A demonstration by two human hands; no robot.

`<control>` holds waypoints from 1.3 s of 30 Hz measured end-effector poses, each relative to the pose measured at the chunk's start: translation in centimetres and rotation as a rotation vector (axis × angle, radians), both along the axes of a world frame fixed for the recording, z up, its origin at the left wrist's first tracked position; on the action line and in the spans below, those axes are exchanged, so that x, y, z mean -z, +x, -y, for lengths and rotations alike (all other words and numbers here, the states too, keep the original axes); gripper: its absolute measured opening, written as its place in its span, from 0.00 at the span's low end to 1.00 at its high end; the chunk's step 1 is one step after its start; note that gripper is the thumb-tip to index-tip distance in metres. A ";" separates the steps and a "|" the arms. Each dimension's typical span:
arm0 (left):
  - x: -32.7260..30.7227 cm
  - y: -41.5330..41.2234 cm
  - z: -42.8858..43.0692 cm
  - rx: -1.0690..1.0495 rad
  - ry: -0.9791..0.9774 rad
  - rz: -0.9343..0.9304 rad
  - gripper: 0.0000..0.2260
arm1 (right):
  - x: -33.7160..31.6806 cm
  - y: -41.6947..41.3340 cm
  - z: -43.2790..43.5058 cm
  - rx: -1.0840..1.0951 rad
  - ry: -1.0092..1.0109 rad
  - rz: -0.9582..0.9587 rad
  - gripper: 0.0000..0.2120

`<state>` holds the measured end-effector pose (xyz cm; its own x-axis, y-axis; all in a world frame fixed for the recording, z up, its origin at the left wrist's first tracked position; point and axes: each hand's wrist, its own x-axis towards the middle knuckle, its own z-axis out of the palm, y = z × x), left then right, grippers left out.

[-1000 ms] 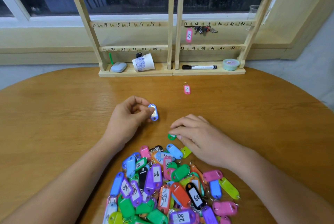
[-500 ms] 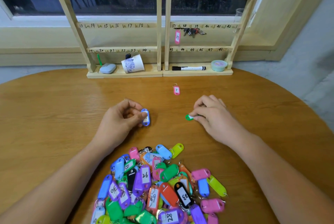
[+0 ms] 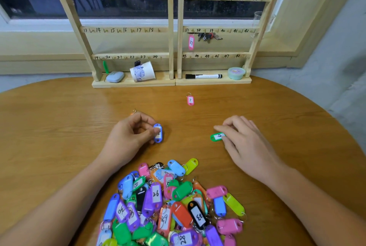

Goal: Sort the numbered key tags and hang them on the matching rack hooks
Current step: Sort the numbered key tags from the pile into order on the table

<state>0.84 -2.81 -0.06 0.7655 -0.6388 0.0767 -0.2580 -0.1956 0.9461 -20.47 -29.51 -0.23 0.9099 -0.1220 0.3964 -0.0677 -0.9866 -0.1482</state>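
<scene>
My left hand (image 3: 130,136) pinches a blue key tag (image 3: 157,133) between the thumb and curled fingers. A green tag (image 3: 216,137) lies flat on the table (image 3: 59,126) under the fingertips of my right hand (image 3: 243,142); whether they pinch it or merely press it, I cannot tell. The heap of tags (image 3: 170,206) sits between my forearms. A pink tag marked 7 (image 3: 190,100) lies alone before the rack (image 3: 172,27).

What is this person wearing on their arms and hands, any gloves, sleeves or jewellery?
Nothing that shows. The left hand and the right hand are bare, with no gloves or rings. The left forearm and the right forearm are uncovered right to the picture's edge: no sleeves, watch, bracelets or markings in view.
</scene>
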 end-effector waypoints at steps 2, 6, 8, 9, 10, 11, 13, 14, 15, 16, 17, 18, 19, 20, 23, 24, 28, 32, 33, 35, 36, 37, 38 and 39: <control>-0.1 -0.1 0.0 -0.001 0.006 0.007 0.06 | 0.2 -0.2 -0.7 0.000 0.011 -0.029 0.19; 0.0 0.0 0.0 -0.004 0.011 0.007 0.06 | 0.8 -0.8 -1.3 0.012 0.016 -0.090 0.17; 0.0 0.1 0.0 -0.002 0.014 0.012 0.06 | 0.9 -1.1 -1.2 0.015 0.014 -0.094 0.16; 0.0 0.0 0.0 -0.001 0.017 0.019 0.06 | 1.0 -1.2 -1.1 0.010 0.015 -0.095 0.15; 0.0 0.0 0.0 0.001 0.018 0.024 0.06 | 1.1 -1.2 -0.9 0.004 0.019 -0.097 0.14; 0.0 0.0 0.0 0.001 0.018 0.026 0.06 | 1.2 -1.2 -0.8 -0.001 0.027 -0.103 0.13; -0.1 -0.1 0.0 0.003 0.020 0.023 0.06 | 1.3 -1.2 -0.4 -0.002 0.066 -0.116 0.13; -0.1 -0.1 0.0 0.002 0.016 0.018 0.06 | 1.3 -1.2 -0.2 -0.009 0.097 -0.116 0.12; 0.0 0.0 0.0 -0.001 0.011 0.014 0.06 | 1.2 -1.3 0.1 -0.023 0.129 -0.116 0.12; 0.0 0.0 0.0 -0.005 0.007 0.012 0.06 | 1.2 -1.4 0.3 -0.038 0.159 -0.118 0.11; -0.1 0.0 0.0 -0.010 0.001 0.011 0.06 | 1.1 -1.5 0.6 -0.051 0.183 -0.119 0.10; -0.2 0.0 0.0 -0.012 -0.006 0.008 0.06 | 1.1 -1.6 0.9 -0.059 0.200 -0.118 0.09; -0.2 -0.1 0.0 -0.014 -0.012 0.003 0.06 | 1.0 -1.7 1.1 -0.063 0.212 -0.114 0.09; -0.2 -0.1 0.0 -0.014 -0.013 0.001 0.06 | 1.0 -1.8 1.2 -0.062 0.219 -0.109 0.09; -0.3 -0.2 0.1 -0.023 -0.009 -0.014 0.06 | 0.9 -1.7 1.1 -0.066 0.236 -0.067 0.08; -0.3 -0.2 0.2 -0.031 -0.011 -0.025 0.06 | 0.8 -1.7 1.0 -0.067 0.252 -0.035 0.08; -0.1 0.1 0.1 -0.046 -0.019 -0.057 0.04 | 0.2 -1.3 1.0 0.046 0.348 0.131 0.07; -0.4 0.2 0.1 -0.059 -0.049 -0.122 0.05 | 0.7 -0.8 1.9 0.230 0.583 0.200 0.09; -0.5 0.2 0.1 -0.060 -0.062 -0.143 0.05 | 0.9 -0.6 2.3 0.253 0.655 0.217 0.10; -0.8 0.0 0.2 -0.060 -0.090 -0.185 0.05 | 1.1 -0.4 2.8 0.264 0.757 0.235 0.10; -0.8 0.0 0.2 -0.057 -0.099 -0.201 0.04 | 1.2 -0.4 2.9 0.263 0.778 0.231 0.10; -0.9 0.0 0.2 -0.054 -0.106 -0.213 0.04 | 1.2 -0.3 2.9 0.264 0.785 0.220 0.09; -0.9 -0.1 0.2 -0.051 -0.111 -0.222 0.05 | 1.3 -0.3 2.9 0.265 0.785 0.207 0.09; -0.9 -0.1 0.2 -0.053 -0.113 -0.228 0.05 | 1.4 -0.2 2.8 0.262 0.781 0.195 0.09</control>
<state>0.75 -3.01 0.81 0.8034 -0.5945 -0.0329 -0.0281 -0.0930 0.9953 -20.70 -32.32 -1.61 0.7380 -0.6239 0.2573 -0.1826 -0.5516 -0.8139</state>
